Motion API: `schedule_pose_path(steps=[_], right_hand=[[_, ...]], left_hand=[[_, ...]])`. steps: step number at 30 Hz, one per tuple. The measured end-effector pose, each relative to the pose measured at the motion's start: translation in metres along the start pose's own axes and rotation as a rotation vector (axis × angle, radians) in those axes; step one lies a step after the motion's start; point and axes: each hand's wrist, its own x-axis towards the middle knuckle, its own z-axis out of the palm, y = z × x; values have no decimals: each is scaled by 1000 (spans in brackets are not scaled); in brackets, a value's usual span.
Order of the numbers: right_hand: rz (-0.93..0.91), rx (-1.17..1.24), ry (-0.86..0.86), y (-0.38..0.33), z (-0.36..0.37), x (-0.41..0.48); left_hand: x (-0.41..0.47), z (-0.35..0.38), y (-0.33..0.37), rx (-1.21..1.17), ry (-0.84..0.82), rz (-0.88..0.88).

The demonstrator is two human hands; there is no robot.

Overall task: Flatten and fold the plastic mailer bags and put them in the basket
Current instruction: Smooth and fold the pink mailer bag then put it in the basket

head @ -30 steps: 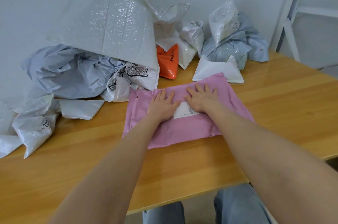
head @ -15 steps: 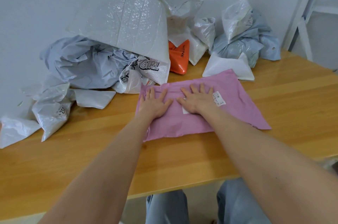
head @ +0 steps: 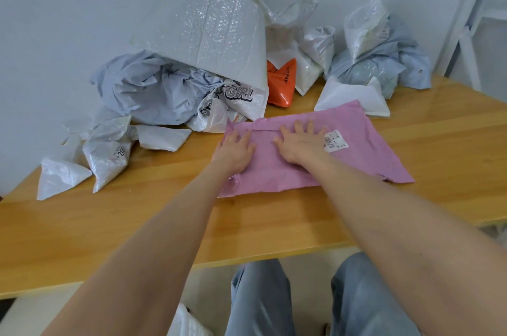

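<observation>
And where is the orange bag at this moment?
In the head view, the orange bag is at the back of the table, near the middle, just right of the large white bubble mailer and behind the pink mailer.

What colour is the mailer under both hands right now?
Pink, with a white barcode label; seen in the head view.

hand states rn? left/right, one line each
Left hand: open, fingers straight, pressing flat on the pink mailer bag.
Right hand: open, fingers spread, pressing flat on the same bag beside its white label.
</observation>
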Motion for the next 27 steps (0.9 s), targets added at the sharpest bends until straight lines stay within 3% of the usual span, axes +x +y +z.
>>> schedule_pose_path(steps=[11, 22, 27], right_hand=[[-56, 10, -32, 3, 5, -55], [-52, -16, 13, 9, 24, -61], [-116, 124, -43, 18, 9, -59]], left_hand=[[-49, 5, 25, 29, -80, 1], [-58, 16, 22, 160, -41, 21], [-46, 5, 26, 204, -112, 9]])
